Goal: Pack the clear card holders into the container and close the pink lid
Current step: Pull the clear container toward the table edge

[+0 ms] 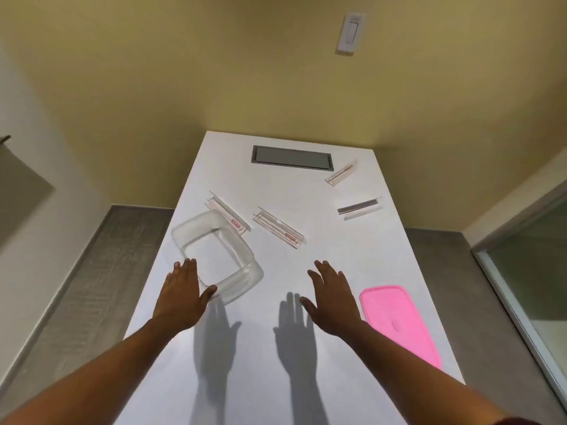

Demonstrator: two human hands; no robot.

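Four clear card holders (277, 226) were left unpacked on the table (306, 378), the container (216, 259) empty, the pink lid (399, 320) off, both hands' fingers (322, 271) spread, nothing grasped.

Yellow wall (214, 72) with white switch (350, 33); grey floor (92, 271); white tabletop (260, 363) with grey inset panel (292, 157); glass partition (534, 265) right.

Small red labels on two clear card holders (227, 213) (278, 228), seemingly printed, lettering too blurred to read

A grey recessed panel (292, 158) sits in the white table (251, 378); a wall switch (351, 33) hangs above.
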